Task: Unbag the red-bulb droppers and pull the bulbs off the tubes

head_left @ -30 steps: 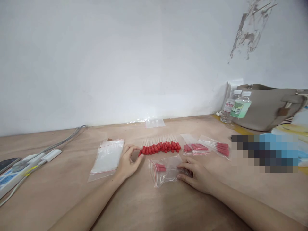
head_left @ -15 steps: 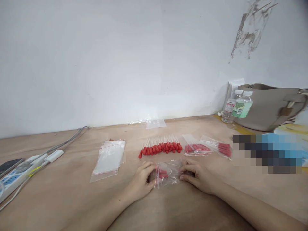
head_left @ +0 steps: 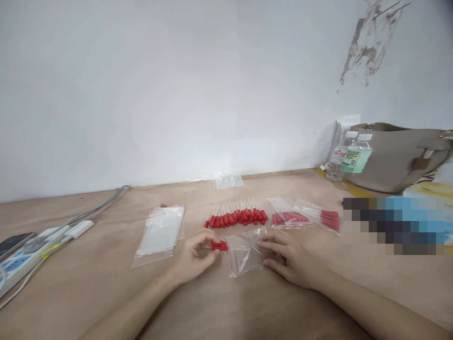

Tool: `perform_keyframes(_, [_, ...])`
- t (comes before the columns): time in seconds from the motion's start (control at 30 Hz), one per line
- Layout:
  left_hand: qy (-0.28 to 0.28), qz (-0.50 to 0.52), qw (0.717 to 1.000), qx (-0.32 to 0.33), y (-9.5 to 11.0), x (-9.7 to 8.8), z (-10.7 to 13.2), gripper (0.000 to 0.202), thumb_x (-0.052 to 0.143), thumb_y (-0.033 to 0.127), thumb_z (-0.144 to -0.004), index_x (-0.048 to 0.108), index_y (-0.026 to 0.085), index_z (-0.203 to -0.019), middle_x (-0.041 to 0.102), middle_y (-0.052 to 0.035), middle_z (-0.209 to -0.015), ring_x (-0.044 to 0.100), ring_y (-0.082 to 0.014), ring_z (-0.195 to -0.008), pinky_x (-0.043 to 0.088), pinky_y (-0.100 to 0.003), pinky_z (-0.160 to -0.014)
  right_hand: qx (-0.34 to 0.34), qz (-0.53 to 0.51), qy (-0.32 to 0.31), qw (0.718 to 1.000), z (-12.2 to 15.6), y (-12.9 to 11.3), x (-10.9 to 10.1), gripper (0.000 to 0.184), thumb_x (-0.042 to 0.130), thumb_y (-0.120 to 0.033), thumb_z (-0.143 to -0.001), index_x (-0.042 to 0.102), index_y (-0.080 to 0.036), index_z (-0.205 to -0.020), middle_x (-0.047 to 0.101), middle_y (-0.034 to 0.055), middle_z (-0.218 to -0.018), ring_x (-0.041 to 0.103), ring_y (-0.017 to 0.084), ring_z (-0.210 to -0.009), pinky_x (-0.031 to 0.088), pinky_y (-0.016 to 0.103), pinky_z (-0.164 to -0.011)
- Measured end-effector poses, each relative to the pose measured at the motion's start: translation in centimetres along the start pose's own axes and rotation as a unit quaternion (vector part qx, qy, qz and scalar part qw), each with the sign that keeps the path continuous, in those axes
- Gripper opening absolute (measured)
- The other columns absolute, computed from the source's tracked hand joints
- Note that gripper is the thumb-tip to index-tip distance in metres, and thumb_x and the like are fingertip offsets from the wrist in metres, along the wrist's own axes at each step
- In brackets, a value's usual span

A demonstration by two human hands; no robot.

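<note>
My left hand (head_left: 198,255) is closed, thumb and fingertips pinching the red rubber bulbs of some glass droppers (head_left: 220,245) at the mouth of a clear zip bag (head_left: 244,255). Their clear stems are hard to make out inside the bag. On the bag's other end, the fingers of my right hand (head_left: 286,257) grip the plastic. Just beyond both hands lies a row of red-bulbed droppers (head_left: 240,217), bulbs toward me. To its right are filled bags of droppers (head_left: 290,217), and another filled bag (head_left: 330,219) beside them.
A stack of flat zip bags (head_left: 161,231) lies at left. Another bag (head_left: 229,182) rests against the wall. Far left are a power strip (head_left: 28,255), cables and a phone (head_left: 14,243). Bottles (head_left: 356,153) and a grey handbag (head_left: 389,160) stand at right, near a blurred patch.
My left hand has shifted left and now pinches the red bulbs, which have moved from inside the bag to its mouth. My right hand stays at the bag's right end.
</note>
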State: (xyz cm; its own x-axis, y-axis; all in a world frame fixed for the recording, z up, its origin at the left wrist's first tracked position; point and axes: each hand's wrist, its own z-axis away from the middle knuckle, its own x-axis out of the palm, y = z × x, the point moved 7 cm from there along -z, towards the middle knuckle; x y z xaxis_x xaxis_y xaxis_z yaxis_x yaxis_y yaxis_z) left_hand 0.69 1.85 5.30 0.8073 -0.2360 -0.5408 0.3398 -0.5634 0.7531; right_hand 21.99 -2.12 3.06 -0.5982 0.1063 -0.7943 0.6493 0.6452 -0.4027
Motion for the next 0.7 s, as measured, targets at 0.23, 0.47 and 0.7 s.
perform_keyframes(0.23, [0.028, -0.036, 0.999, -0.027, 1.4, -9.9, -1.9, 0.014, 0.062, 0.029, -0.068, 0.063, 0.020, -0.080, 0.066, -0.0025, -0.080, 0.062, -0.0173, -0.074, 0.054, -0.032, -0.067, 0.010, -0.009, -0.054, 0.998, 0.0, 0.1, 0.5, 0.039, 0.048, -0.035, -0.083, 0.052, -0.022, -0.120, 0.052, 0.0104, -0.119, 0.045, 0.024, -0.112, 0.038, 0.041, -0.092])
perform_keyframes(0.47, [0.219, -0.272, 0.931, 0.103, 1.9, -11.5, -2.1, 0.017, 0.053, 0.026, -0.078, 0.063, 0.023, -0.091, 0.061, 0.0001, -0.096, 0.059, -0.0154, -0.088, 0.051, -0.032, -0.083, 0.008, 0.002, -0.059, 0.998, 0.0, 0.1, 0.6, 0.040, 0.047, -0.036, -0.083, 0.051, -0.022, -0.120, 0.051, 0.0111, -0.120, 0.044, 0.025, -0.113, 0.038, 0.043, -0.093])
perform_keyframes(0.7, [0.075, -0.358, 0.921, 0.136, -2.4, -4.2, -3.7, 0.029, 0.038, 0.018, -0.084, 0.061, 0.023, -0.100, 0.059, -0.0063, -0.110, 0.054, -0.0191, -0.102, 0.046, -0.034, -0.087, -0.001, 0.003, -0.052, 0.999, 0.0, -0.2, 0.5, 0.039, 0.048, -0.033, -0.083, 0.051, -0.023, -0.120, 0.052, 0.0103, -0.119, 0.044, 0.024, -0.114, 0.038, 0.041, -0.093])
